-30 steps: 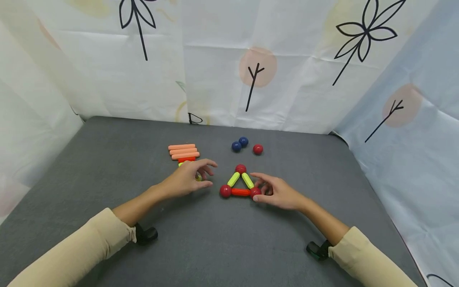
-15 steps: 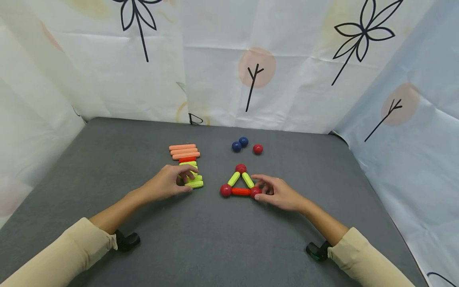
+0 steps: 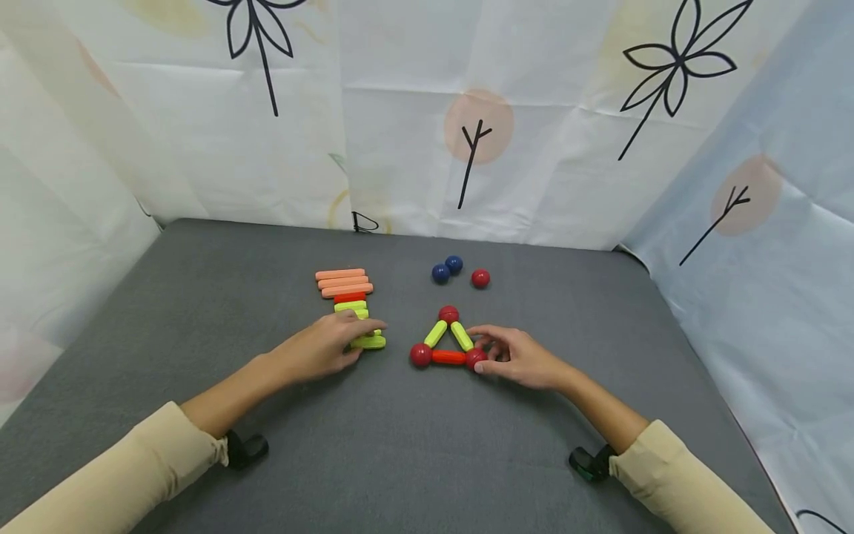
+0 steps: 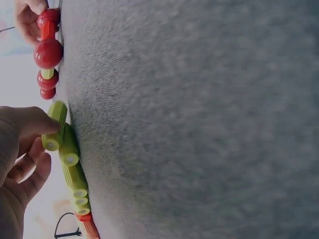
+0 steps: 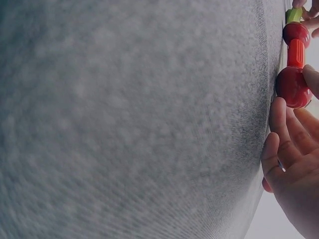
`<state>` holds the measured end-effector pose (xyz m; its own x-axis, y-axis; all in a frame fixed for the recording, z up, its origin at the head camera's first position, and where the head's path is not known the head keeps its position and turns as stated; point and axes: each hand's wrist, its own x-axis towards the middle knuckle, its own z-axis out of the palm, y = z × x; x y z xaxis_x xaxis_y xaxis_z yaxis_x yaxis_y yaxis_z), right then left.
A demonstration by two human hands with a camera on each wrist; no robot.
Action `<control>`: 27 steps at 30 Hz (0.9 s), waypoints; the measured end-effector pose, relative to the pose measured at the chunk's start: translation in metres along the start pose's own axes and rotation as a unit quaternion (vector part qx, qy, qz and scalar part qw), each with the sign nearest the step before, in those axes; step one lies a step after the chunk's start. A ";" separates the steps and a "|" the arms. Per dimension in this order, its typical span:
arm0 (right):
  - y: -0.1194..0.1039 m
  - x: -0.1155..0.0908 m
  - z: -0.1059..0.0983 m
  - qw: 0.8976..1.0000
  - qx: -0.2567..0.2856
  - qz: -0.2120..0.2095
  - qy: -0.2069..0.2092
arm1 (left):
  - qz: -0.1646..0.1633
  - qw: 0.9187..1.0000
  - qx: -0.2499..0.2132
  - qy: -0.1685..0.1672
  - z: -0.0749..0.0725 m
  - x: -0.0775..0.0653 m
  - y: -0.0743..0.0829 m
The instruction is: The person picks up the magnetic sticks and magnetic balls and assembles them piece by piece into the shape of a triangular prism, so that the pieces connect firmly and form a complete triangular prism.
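Observation:
My left hand (image 3: 327, 343) pinches a yellow-green magnetic stick (image 4: 56, 123) between thumb and fingers, at the near end of a row of sticks. Its thumb lies across the stick in the left wrist view; part of the forefinger is hidden. On the cloth to the right lies a triangle of red balls joined by two yellow-green sticks and one red stick (image 3: 448, 357). My right hand (image 3: 523, 360) holds the triangle's near right red ball (image 5: 293, 87) with thumb and fingers. The near left red ball (image 3: 420, 355) and the far red ball (image 3: 448, 315) are untouched.
Several orange sticks (image 3: 343, 282) lie behind a red stick (image 3: 350, 298) and more yellow-green sticks (image 3: 351, 305). Two blue balls (image 3: 441, 274) and a loose red ball (image 3: 480, 278) sit farther back. A printed white curtain (image 3: 400, 148) borders the grey table (image 3: 427, 460).
My left hand first drew back left to the stick row, then took hold of the nearest yellow-green stick and shifted it slightly right. My right hand has stayed at the triangle's ball.

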<state>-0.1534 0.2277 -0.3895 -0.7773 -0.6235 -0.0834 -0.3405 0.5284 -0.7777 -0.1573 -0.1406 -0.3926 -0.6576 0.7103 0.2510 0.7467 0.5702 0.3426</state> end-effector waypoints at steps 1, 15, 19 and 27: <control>0.000 0.000 0.000 1.000 0.000 0.001 -0.001 | 0.003 1.000 -0.002 -0.001 0.000 0.001 0.000; -0.003 0.001 0.000 1.000 0.002 -0.001 -0.003 | -0.001 0.994 -0.109 0.028 0.010 0.025 0.000; -0.003 0.000 -0.001 1.000 0.001 0.001 -0.004 | -0.043 0.978 -0.198 0.044 0.014 0.047 0.005; -0.004 0.001 0.000 1.000 -0.002 0.001 -0.007 | -0.057 0.946 -0.305 0.090 0.034 0.089 0.017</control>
<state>-0.1531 0.2251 -0.3861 -0.7707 -0.6303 -0.0938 -0.3409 0.5322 -0.7749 -0.1997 -0.0542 -0.3954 -0.7771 0.5463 0.3125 0.5099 0.2555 0.8214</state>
